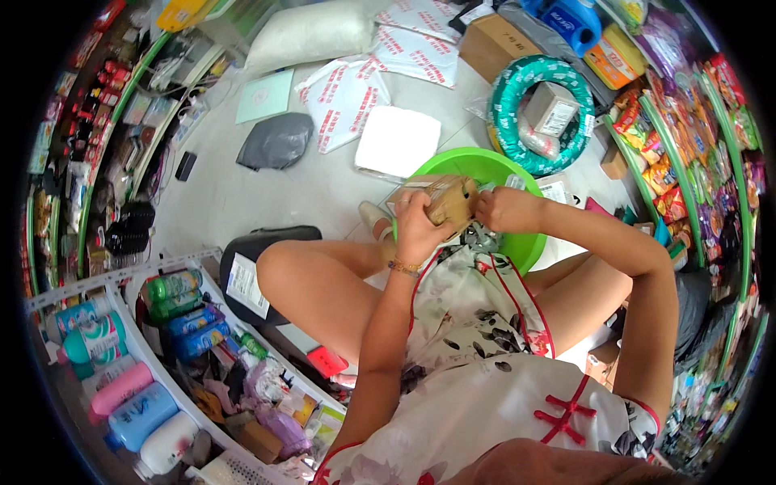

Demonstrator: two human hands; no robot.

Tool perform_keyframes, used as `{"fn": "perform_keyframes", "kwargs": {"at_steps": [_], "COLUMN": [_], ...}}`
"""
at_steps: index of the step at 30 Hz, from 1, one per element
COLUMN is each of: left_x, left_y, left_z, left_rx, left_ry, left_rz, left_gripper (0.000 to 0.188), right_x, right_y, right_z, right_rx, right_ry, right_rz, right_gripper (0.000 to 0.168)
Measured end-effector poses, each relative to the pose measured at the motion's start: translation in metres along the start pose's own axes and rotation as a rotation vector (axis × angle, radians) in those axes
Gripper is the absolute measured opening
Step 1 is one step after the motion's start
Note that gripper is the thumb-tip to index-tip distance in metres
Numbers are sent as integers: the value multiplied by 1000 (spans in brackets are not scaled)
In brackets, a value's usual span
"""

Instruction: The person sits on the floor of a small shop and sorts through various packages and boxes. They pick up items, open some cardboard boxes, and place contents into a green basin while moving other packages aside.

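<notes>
Over a bright green plastic basin [536,245] between the knees, my left hand [418,224] grips a brown package wrapped in clear tape [450,203]. The package has a small dark spot or hole near its right end. My right hand [500,209] is at that right end, its fingers curled together against it; whether they pinch the wrapping or something small cannot be told. Crumpled clear and grey plastic [483,237] lies in the basin below the hands.
On the floor ahead lie a white packet [397,142], a dark grey bag [276,140], printed white parcels [342,100] and a teal-wrapped ring [502,115] around a small box [551,109]. A black parcel [242,260] sits beside the left knee. Stocked shelves [673,157] and a bottle rack [127,315] flank both sides.
</notes>
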State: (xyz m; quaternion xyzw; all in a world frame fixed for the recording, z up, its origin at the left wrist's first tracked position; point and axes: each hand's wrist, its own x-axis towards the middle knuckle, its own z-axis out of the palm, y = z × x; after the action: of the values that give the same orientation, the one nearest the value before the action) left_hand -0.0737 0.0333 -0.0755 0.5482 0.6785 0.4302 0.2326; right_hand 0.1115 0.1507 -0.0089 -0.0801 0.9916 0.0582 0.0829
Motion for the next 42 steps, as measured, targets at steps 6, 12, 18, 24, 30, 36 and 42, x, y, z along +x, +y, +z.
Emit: {"fn": "perform_keyframes", "kwargs": {"at_steps": [6, 12, 18, 24, 30, 36, 42], "left_x": [5, 9, 11, 14, 13, 16, 9], "left_y": [-6, 6, -5, 2, -10, -9, -37], "left_z": [8, 24, 36, 50, 63, 58, 39], "left_rx": [-191, -714, -675, -506, -511, -468, -358], "left_ry": [-53, 97, 84, 33, 12, 22, 66], "left_rz": [-75, -359, -375, -362, -330, -360, -414], "left_gripper": [36, 24, 24, 19, 16, 15, 14], "right_x": [-33, -62, -185, -350, -356, -107, -21], "right_y": [-9, -20, -17, -12, 1, -41, -120], "right_z": [21, -6, -21, 38, 109, 200, 290], "right_rx": [32, 372, 703, 257, -133, 966, 997], "right_ry": [299, 524, 797, 743, 212, -75, -216], "right_rz": [192, 565, 1384, 1775, 1862, 1084, 1356], "right_gripper": [20, 27, 26, 32, 32, 46, 65]}}
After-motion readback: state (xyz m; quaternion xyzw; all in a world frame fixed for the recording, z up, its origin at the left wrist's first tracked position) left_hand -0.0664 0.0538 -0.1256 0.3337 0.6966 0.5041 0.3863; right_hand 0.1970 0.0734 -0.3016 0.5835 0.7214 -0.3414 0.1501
